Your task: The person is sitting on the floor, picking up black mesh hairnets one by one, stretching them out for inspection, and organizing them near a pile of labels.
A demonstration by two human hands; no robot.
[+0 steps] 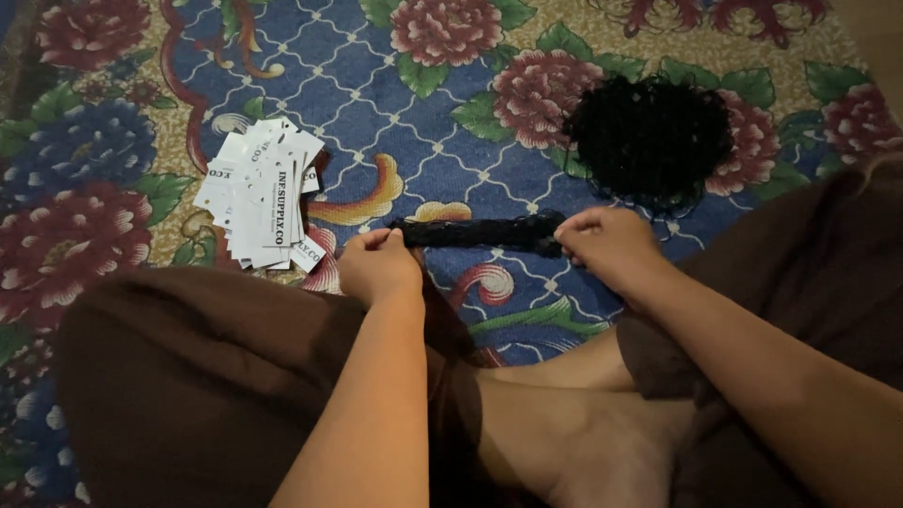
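Both hands pinching a black net strip stretched flat on the floor rug.

I'm seeing the left hand (379,266) with fingers pinching the strip's left end, the right hand (609,242) pinching the right end; I'm judging this as the folding or rolling step, with even tension needed. The black net strip (478,232) is lying long, narrow and lacy between them, a round black net pile (649,141) at 1 o'clock, white paper tags (261,193) at 10 o'clock on the rug (451,103).
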